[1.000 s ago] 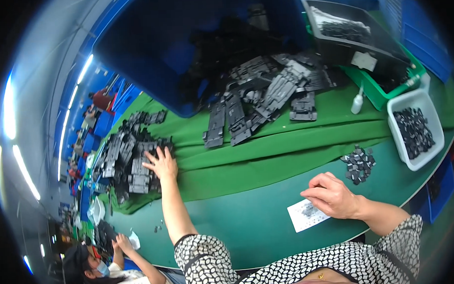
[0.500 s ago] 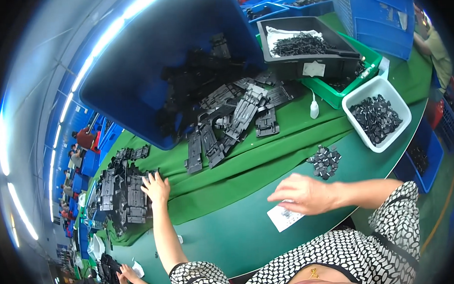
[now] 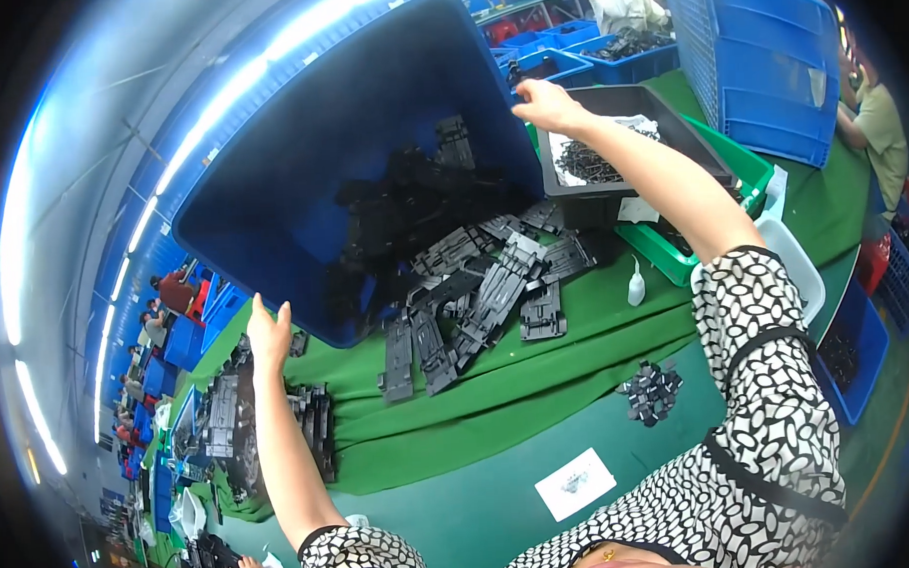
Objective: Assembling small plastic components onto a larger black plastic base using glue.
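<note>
A big blue plastic bin (image 3: 270,170) lies tipped on its side, its mouth toward me. Black moulded plastic parts (image 3: 500,282) fill its lower side and spill onto the green cloth. My left hand (image 3: 269,336) is raised at the bin's lower left rim, thumb and fingers apart; whether it touches the rim is unclear. At the right rim, my right hand (image 3: 550,107) has its fingers bent over the edge, partly hidden. Just below my left hand, more black parts (image 3: 224,417) are stacked. A white card with a printed picture (image 3: 576,485) lies on the table before me.
A black tray (image 3: 685,141) of small dark pieces rests on a green crate (image 3: 664,252). Nearby stand a white tub (image 3: 799,262) and a small white bottle (image 3: 635,283). Small black pieces (image 3: 649,392) form a pile. A blue crate (image 3: 768,73) stands behind; other people work around.
My right hand has gone from above the card up to the bin's right rim. My left hand has moved from the stacked parts to the bin's left rim. The view has shifted.
</note>
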`<state>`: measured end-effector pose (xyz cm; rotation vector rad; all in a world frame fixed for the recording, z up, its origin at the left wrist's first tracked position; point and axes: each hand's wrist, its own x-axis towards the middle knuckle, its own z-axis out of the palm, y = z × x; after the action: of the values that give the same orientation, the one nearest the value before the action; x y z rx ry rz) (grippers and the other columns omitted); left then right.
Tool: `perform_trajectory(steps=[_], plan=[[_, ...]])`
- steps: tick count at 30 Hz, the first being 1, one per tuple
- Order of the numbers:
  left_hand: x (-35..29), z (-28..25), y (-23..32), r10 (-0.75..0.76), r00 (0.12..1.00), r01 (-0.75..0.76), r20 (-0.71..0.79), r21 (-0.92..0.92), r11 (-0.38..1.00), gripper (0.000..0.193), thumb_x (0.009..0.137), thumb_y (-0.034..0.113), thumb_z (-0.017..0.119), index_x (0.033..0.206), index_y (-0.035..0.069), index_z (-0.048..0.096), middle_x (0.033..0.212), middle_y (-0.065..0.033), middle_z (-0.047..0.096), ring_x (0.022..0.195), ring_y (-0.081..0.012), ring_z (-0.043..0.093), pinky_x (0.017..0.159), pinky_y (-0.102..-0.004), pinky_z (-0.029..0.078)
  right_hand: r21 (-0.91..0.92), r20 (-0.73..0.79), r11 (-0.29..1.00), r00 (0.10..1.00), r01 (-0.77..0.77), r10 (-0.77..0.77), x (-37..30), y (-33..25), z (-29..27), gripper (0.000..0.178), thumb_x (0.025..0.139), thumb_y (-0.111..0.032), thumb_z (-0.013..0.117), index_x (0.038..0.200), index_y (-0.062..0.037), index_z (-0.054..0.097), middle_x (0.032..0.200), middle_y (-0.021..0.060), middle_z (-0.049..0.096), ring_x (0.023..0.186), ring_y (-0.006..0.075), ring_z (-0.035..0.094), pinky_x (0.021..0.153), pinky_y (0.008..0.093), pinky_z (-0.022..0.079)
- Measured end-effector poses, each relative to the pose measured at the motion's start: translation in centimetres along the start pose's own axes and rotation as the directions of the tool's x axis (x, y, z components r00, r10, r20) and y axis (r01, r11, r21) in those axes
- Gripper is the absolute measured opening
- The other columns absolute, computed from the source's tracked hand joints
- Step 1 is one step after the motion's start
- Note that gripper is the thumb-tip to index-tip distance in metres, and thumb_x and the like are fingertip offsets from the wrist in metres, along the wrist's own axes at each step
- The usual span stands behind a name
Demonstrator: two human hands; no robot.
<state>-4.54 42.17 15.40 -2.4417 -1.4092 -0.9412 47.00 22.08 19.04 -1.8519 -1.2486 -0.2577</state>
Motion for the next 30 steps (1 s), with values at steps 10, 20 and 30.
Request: perform_trajectory(steps=[10, 20, 30], plan=[[2.8, 2.6, -1.4, -0.183, 0.982, 0.187, 0.043, -0.119, 0.975, 0.073, 0.085, 0.033, 0.062, 0.137, -0.006, 0.030, 0.129, -0.0290, 0.048, 0.120, -0.0398, 0.047, 0.100, -0.0396, 0.038, 0.523, -0.163, 0.845, 0.986, 0.110, -0.027, 11.7, 2.9, 4.6, 0.084, 0.073, -0.026, 0.075, 0.139, 0.0044, 0.031, 0.129, 0.0238, 0.049, 0.118, 0.0286, 0.050, 0.100, 0.0343, 0.041], [5.1, 3.8, -3.4, -0.251, 0.967, 0.216, -0.034, -0.410, 0.886, 0.069, 0.083, 0.025, 0.065, 0.135, -0.006, 0.033, 0.121, -0.0228, 0.056, 0.113, -0.0317, 0.055, 0.097, -0.0347, 0.040, 0.640, -0.180, 0.746, 0.980, 0.184, -0.087, 9.2, 2.0, 3.2, 0.032, 0.075, -0.023, 0.064, 0.093, 0.0028, 0.067, 0.089, 0.0217, 0.067, 0.086, 0.0316, 0.066, 0.074, 0.0387, 0.050], [6.5, 3.6, -4.0, -0.388, 0.912, 0.288, -0.132, -0.466, 0.836, 0.070, 0.078, 0.025, 0.068, 0.129, -0.011, 0.036, 0.124, -0.0266, 0.051, 0.115, -0.0336, 0.052, 0.098, -0.0364, 0.039, 0.674, -0.012, 0.729, 0.985, -0.117, 0.169, 13.3, 6.2, 5.2, 0.033, 0.080, -0.009, 0.065, 0.109, 0.0057, 0.061, 0.096, 0.0130, 0.067, 0.086, 0.0174, 0.063, 0.077, 0.0286, 0.050]])
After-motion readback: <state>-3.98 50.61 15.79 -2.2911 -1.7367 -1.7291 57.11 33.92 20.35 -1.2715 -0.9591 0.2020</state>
